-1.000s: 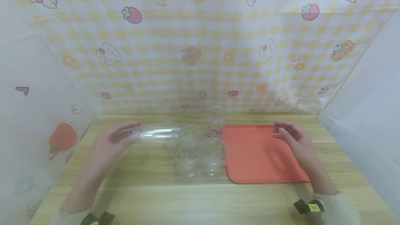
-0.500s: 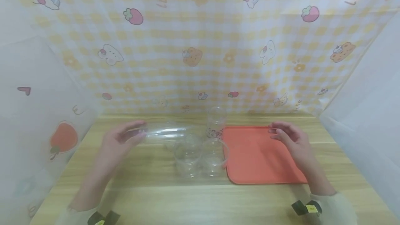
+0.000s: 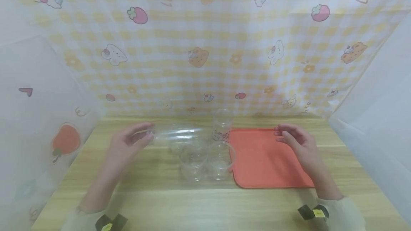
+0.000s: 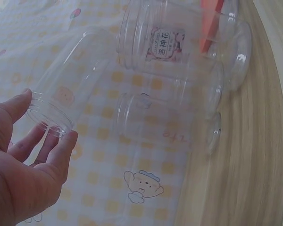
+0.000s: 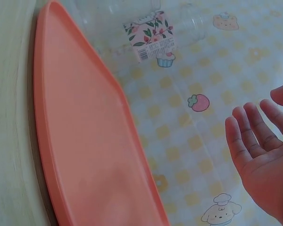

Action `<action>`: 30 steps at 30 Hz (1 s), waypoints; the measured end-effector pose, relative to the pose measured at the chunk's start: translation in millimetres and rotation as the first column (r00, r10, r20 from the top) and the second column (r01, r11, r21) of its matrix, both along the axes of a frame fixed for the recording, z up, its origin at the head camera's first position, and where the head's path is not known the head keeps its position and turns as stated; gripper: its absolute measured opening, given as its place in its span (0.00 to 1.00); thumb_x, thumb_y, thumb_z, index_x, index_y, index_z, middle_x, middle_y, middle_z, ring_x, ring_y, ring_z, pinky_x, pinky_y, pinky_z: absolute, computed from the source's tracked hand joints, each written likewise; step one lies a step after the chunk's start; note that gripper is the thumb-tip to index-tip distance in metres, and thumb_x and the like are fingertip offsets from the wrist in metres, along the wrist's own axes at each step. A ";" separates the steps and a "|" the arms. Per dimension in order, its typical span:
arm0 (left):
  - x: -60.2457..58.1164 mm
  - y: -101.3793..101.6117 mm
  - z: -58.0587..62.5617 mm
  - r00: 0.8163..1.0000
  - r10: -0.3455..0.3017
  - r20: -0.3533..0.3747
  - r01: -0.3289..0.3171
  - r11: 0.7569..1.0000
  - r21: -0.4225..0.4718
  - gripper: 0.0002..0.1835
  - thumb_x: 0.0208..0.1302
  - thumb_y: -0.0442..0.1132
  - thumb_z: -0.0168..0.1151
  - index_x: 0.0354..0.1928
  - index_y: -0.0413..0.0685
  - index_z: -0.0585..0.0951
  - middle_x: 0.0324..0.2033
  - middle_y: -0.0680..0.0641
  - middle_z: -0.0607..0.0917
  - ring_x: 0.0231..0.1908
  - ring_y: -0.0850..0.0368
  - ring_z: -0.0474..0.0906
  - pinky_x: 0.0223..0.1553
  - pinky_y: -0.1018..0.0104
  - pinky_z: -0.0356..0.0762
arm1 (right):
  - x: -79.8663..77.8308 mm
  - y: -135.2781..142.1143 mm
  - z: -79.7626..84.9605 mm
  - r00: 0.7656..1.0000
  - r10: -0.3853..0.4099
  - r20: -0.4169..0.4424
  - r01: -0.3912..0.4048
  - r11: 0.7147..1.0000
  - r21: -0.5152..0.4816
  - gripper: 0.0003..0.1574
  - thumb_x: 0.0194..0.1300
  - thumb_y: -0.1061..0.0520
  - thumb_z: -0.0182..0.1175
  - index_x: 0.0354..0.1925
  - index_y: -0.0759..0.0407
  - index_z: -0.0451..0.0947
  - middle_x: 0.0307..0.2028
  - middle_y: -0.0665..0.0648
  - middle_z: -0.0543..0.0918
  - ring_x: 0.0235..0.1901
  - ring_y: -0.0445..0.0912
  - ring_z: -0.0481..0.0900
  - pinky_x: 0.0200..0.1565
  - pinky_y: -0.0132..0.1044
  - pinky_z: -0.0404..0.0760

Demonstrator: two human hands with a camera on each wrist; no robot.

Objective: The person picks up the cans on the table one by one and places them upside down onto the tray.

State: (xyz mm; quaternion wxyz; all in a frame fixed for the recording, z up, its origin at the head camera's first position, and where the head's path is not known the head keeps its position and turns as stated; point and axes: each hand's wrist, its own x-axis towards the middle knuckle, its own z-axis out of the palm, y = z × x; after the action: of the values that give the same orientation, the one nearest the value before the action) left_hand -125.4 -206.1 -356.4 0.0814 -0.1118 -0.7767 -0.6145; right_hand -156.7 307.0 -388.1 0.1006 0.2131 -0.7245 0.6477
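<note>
Head view: one left hand (image 3: 130, 145), thumb and fingers curled about the threaded mouth of a clear jar (image 3: 179, 133), which lies sideways in the air above the table (image 3: 160, 208), its base pointing to the right. One right hand (image 3: 298, 140), fingers parted and gently bent in the right wrist view, poised over the right part of the tray. One orange-red tray (image 3: 266, 159), rounded corners, low rim, flat on the wood. One labelled jar (image 3: 222, 124), upright at the back, by the tray's far left corner, its floral pink label (image 5: 151, 35) plain from the right wrist. Two further clear jars, front left (image 3: 193, 165) and front right (image 3: 220, 165), upright side by side, the latter next to the tray's left edge. Behind the held piece, more clear plastic; overlap hides the count. Backdrop: one yellow-checked cloth (image 3: 205, 27), printed with strawberries and cartoon animals.
</note>
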 end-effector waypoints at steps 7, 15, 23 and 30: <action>1.3 3.2 -0.3 1.000 -0.010 -0.010 0.010 1.000 0.000 0.21 0.72 0.38 0.65 0.64 0.39 0.78 0.61 0.46 0.80 0.54 0.53 0.80 0.53 0.68 0.80 | -1.9 -5.0 -0.2 0.999 0.031 -0.019 -0.032 0.999 -0.043 0.18 0.76 0.71 0.51 0.60 0.79 0.70 0.53 0.70 0.80 0.52 0.52 0.82 0.51 0.47 0.83; 0.8 4.8 -0.6 0.999 -0.027 -0.017 0.027 0.999 0.022 0.20 0.72 0.37 0.64 0.63 0.40 0.78 0.60 0.46 0.81 0.54 0.51 0.80 0.54 0.67 0.79 | -2.0 -9.6 1.0 1.000 0.025 -0.007 -0.026 0.998 -0.054 0.18 0.76 0.70 0.51 0.60 0.79 0.70 0.54 0.72 0.79 0.53 0.54 0.82 0.52 0.48 0.82; -3.2 6.1 -2.0 0.999 -0.044 0.013 0.043 0.998 0.037 0.21 0.72 0.37 0.64 0.64 0.40 0.77 0.61 0.48 0.80 0.56 0.49 0.80 0.55 0.69 0.78 | -3.8 -14.3 4.7 0.998 0.053 -0.025 -0.055 0.995 -0.081 0.17 0.76 0.72 0.51 0.59 0.80 0.70 0.53 0.71 0.79 0.52 0.53 0.82 0.51 0.46 0.82; -3.5 9.3 -0.8 0.998 -0.056 0.019 0.055 0.998 0.040 0.21 0.72 0.38 0.64 0.64 0.41 0.77 0.62 0.47 0.80 0.57 0.47 0.79 0.55 0.69 0.77 | -5.8 -20.8 6.4 0.997 0.054 -0.060 -0.060 0.993 -0.100 0.17 0.75 0.73 0.51 0.58 0.81 0.71 0.52 0.72 0.80 0.51 0.54 0.82 0.51 0.46 0.83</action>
State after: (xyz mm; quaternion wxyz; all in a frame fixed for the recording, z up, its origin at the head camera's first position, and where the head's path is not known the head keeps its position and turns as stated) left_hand -128.9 -196.8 -357.2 0.0585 -0.1256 -0.7617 -0.6329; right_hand -162.5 286.1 -381.7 0.1134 0.2469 -0.6809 0.6801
